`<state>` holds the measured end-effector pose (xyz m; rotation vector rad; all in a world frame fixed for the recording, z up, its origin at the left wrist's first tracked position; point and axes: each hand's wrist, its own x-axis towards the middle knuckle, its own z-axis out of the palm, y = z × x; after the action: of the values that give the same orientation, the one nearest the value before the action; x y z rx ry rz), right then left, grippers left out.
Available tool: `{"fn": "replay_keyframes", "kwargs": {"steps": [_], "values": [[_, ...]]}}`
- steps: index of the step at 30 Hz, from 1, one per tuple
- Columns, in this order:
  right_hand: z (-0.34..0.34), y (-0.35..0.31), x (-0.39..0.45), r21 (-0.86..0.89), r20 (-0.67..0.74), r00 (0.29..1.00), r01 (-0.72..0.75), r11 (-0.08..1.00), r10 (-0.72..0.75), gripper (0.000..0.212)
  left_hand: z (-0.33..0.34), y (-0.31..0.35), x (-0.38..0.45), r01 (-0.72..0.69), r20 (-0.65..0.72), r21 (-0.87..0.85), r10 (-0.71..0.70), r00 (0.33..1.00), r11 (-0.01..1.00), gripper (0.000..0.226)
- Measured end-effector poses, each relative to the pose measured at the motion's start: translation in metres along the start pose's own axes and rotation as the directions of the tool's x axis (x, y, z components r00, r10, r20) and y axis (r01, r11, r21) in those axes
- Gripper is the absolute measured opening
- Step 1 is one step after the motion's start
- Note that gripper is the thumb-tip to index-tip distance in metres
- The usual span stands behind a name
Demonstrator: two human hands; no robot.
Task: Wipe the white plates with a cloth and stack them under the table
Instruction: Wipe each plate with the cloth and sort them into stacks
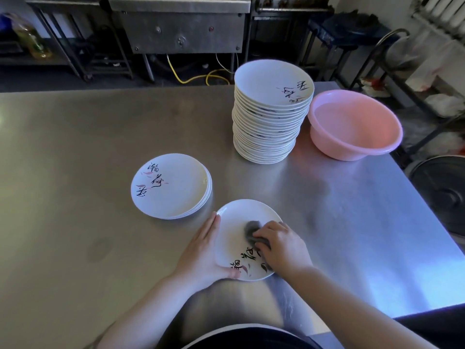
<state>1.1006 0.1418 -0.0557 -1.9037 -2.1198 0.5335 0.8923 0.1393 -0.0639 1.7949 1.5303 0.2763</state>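
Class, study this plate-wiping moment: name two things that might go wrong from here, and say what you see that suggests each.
The tall plate stack looks uneven, so a knock might topple it. The pink basin sits near the table corner and could be nudged off.

A white plate with black brush lettering and pink leaf marks lies tilted at the near edge of the steel surface, its left rim held. A crumpled grey cloth presses on its middle. Just left and beyond it sits a short stack of like plates, lettering up. Farther back stands a tall stack of plates, leaning slightly.
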Motion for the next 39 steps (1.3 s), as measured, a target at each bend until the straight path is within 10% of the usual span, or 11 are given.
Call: {"fn": "replay_keyframes", "kwargs": {"steps": [4, 12, 23, 28, 34, 39], "values": [[0.002, -0.003, 0.032, -0.018, -0.042, 0.998, -0.037, 0.999, 0.036, 0.026, 0.002, -0.003, 0.0, -0.024, -0.013, -0.04, 0.024, 1.0, 0.999, 0.137], [0.021, -0.001, 0.002, 0.117, 0.138, 0.89, 0.421, 0.9, -0.434, 0.016, 0.003, -0.005, 0.001, -0.026, -0.043, 0.009, 0.026, 0.999, 1.0, 0.14], [0.001, 0.021, 0.018, 0.001, -0.002, 0.993, 0.12, 0.993, -0.12, 0.024, -0.001, -0.006, 0.001, -0.066, -0.033, -0.009, 0.066, 0.997, 0.998, 0.134], [-0.015, 0.001, 0.053, 0.059, -0.233, 0.949, 0.23, 0.971, -0.211, 0.028, -0.028, -0.008, 0.021, -0.262, 0.063, 0.079, 0.258, 0.964, 0.962, 0.106], [0.021, -0.007, 0.068, -0.09, -0.019, 0.925, 0.376, 0.922, -0.379, 0.037, -0.042, -0.011, 0.037, -0.384, 0.274, 0.289, 0.308, 0.911, 0.877, 0.104], [0.01, 0.017, 0.059, -0.192, -0.162, 0.948, 0.243, 0.951, -0.275, 0.034, -0.029, -0.017, 0.029, -0.415, 0.193, 0.379, 0.369, 0.909, 0.827, 0.1]]}}
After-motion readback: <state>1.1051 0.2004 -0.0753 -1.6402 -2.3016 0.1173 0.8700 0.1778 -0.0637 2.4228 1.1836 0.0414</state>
